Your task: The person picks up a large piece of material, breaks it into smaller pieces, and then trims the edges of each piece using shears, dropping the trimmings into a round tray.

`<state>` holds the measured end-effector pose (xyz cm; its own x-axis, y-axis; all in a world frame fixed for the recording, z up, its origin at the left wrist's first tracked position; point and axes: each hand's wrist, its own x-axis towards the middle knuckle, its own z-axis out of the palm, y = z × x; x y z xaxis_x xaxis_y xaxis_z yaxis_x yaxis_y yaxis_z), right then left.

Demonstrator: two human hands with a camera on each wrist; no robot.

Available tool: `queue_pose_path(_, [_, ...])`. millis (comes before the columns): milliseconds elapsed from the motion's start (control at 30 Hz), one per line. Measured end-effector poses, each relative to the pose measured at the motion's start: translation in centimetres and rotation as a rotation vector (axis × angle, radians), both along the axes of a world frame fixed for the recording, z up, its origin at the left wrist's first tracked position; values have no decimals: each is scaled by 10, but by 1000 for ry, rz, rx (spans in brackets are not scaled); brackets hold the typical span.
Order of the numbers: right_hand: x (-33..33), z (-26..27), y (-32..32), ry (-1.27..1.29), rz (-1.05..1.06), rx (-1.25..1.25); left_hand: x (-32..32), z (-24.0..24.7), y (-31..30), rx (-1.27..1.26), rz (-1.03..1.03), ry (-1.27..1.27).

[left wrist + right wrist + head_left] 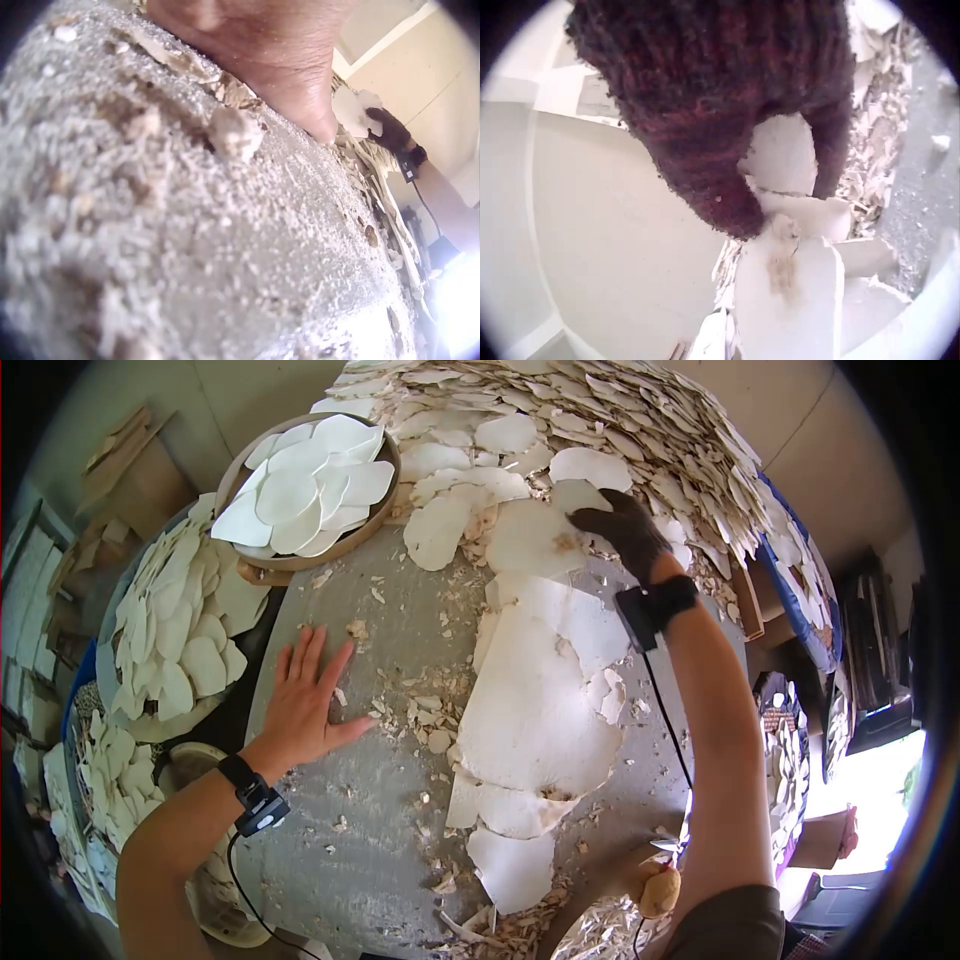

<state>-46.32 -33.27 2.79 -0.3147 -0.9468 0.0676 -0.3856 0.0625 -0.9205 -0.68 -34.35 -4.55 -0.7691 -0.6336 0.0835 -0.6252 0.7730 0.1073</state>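
My bare left hand (306, 705) rests flat on the grey tabletop (340, 790), fingers spread; up close, the left wrist view shows its edge beside crumbs. On my right hand (632, 532) is a dark knitted glove. Its thumb and fingers pinch a thin, rounded off-white slice (578, 496), which shows between them in the right wrist view (784, 154). Just below that hand, a larger slice with a brown stain (535, 538) tops a row of overlapping pale slices (540, 710) running down the table toward me.
A round shallow basket (300, 563) of white slices stands at the back left. Behind the right hand rises a big heap of slices (640, 430). More slices (190, 630) are piled at the left. Broken chips (425, 715) litter the table. A yellowish-handled tool (659, 890) is at the front right.
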Motion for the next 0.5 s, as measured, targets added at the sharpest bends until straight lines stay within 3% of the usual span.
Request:
queue_pose_path(100, [27, 49, 32, 471, 179, 23, 1, 0, 0, -4, -2, 4])
queue_pose_path(133, [23, 47, 36, 566, 325, 5, 2, 0, -1, -5, -4, 5])
queue_pose_path(167, [41, 73, 40, 751, 544, 218, 2, 0, -1, -10, -3, 1])
queue_pose_path(200, [41, 72, 30, 187, 654, 408, 2, -1, -2, -15, -2, -2])
queue_pose_path(267, [53, 63, 11, 194, 620, 337, 1, -3, -1, -12, -1, -4])
queue_pose_path(300, [77, 58, -1, 762, 478, 73, 1, -4, -1, -10, 1, -3])
queue_pose_path(333, [83, 45, -11, 897, 429, 35, 2, -4, -1, -10, 4, -5])
queue_pose_path(433, [116, -12, -60, 1109, 281, 20, 2, 1, -1, -5, -3, 14])
queue_pose_path(500, [142, -19, -78, 1129, 266, 43, 3, -2, -4, -20, -5, -10])
